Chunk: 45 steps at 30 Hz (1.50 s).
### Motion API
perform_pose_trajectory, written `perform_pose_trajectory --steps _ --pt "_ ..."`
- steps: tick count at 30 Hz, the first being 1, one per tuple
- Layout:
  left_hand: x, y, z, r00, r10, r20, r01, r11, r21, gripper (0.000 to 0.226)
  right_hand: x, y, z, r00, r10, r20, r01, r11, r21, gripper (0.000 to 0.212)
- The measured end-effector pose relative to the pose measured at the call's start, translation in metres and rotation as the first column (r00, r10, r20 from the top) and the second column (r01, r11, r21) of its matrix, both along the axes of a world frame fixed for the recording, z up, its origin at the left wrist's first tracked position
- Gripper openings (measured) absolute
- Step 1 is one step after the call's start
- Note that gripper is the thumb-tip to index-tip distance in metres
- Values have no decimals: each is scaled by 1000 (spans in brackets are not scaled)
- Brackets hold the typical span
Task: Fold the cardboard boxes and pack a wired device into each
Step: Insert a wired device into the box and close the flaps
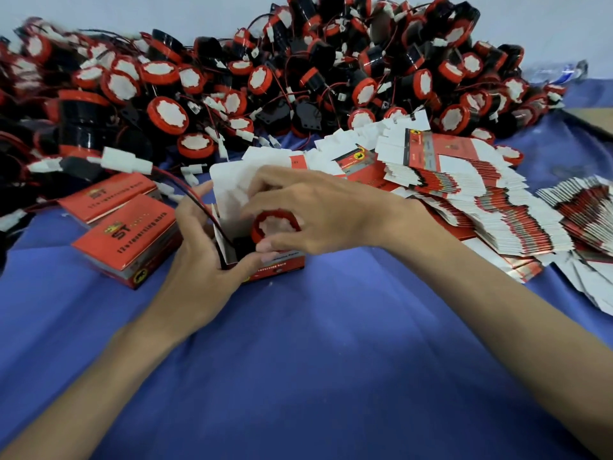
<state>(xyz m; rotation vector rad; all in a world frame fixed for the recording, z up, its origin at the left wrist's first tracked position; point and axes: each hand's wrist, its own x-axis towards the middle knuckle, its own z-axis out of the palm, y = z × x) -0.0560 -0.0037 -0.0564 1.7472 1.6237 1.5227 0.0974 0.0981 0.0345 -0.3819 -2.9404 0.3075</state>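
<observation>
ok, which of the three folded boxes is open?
The box held between the left hand and right hand: white flaps up, device visible inside. The closed boxes lie left of it.

Soft, even light falls from above, bright enough that colours read clearly across the blue-covered counter (315, 360). Shadows are faint and wide-edged. A dim band lies on the cloth between the forearms, and a darker one sits under the left hand (199, 260) where it grips the open box (282, 265). Glossy black housings in the far pile of devices (298, 78) carry small white glints. The far left of that pile is smeared with blur. The fingers of the right hand (325, 210), curled round the wired device (277, 225), are soft too. Print on the closed boxes (126, 234) is only partly legible. Straight lines bow toward the edges, and the far-right corner is hazy.
</observation>
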Motion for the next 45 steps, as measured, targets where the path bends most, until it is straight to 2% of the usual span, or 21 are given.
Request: perform_pose_trajectory --steps 4,6,9,11,14,17,19,21,23,25,28,30,34,36,39,42,45 --pt "1 -2 5 999 41 -34 -41 999 -3 72 -5 -1 -1 996 22 85 -28 998 64 23" --pt "0 -2 6 998 38 -50 -39 999 -13 69 -5 -1 -2 998 10 56 -13 998 57 25" --pt "0 -2 8 998 31 -63 -34 998 -50 70 -4 0 -1 985 -69 -158 38 982 -186 32" --pt "2 -2 7 997 32 -71 -35 999 -41 73 -7 -6 -2 952 -130 -277 38 949 -314 47" --pt "2 -3 10 995 20 -102 -25 999 -48 72 -16 -19 -5 904 -138 -406 16 957 -290 65" --pt "3 -5 8 990 9 -142 -25 993 -114 37 -22 -31 -6 873 -80 -481 -67 958 -280 67" --pt "4 -6 7 989 35 -145 -46 996 -78 44 -26 -38 -6 862 -56 -504 -116 946 -303 60" --pt "5 -6 7 988 18 -153 -28 998 -62 59 -28 -41 -8 831 -34 -556 -157 943 -293 40" --pt "6 -7 11 997 11 -77 -19 995 -102 70 -25 -35 -5 821 -63 -567 -162 927 -338 23" --pt "5 -8 13 1000 -2 13 4 988 -153 59 -17 -21 3 841 -130 -525 -166 862 -479 11" --pt "5 -12 15 999 8 53 0 988 -157 43 -5 -2 8 858 -184 -480 -131 824 -550 23" --pt "7 -11 16 995 63 73 -52 988 -146 40 -3 2 5 882 -170 -440 -79 866 -494 28" --pt "11 -8 14 978 202 47 -194 972 -130 37 -5 1 -2 925 -101 -365 24 978 -209 11" --pt "11 -6 11 973 228 21 -224 968 -114 33 -3 1 -3 945 -85 -316 43 990 -137 4" --pt "10 -6 9 962 272 -26 -273 959 -82 35 4 0 -6 967 -67 -245 65 998 -17 14" --pt "10 -7 10 947 315 -62 -318 948 -32 35 9 -4 -11 967 -135 -217 123 990 -66 21" --pt "9 -9 13 942 328 -63 -328 945 22 39 8 -8 -20 963 -173 -205 198 975 106 28"
